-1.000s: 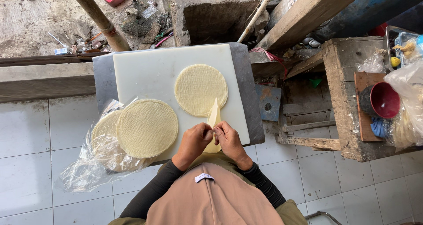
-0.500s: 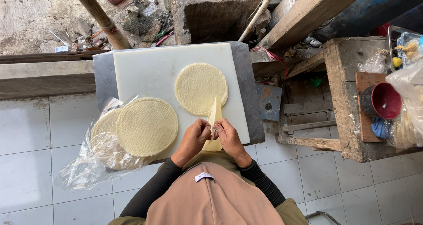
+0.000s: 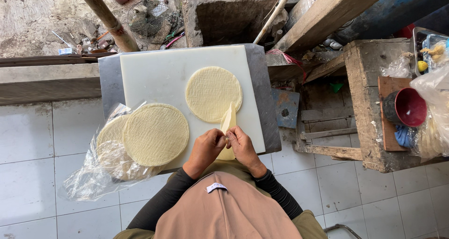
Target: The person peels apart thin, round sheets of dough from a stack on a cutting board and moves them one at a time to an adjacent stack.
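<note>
Left hand [image 3: 206, 148] and right hand [image 3: 241, 143] both pinching one folded wrapper [image 3: 228, 126] at the near edge of the white board [image 3: 159, 73]. Beyond, one flat wrapper [image 3: 213, 93]; left, one stack [image 3: 154, 133] on a bag [image 3: 89, 173].

Both hands, left hand [image 3: 206, 148] and right hand [image 3: 242, 143], pinch a folded pale wrapper [image 3: 228, 126] over the white cutting board [image 3: 159, 75]; a round wrapper [image 3: 213, 93] lies just beyond them, a stack [image 3: 155, 133] to their left.
</note>
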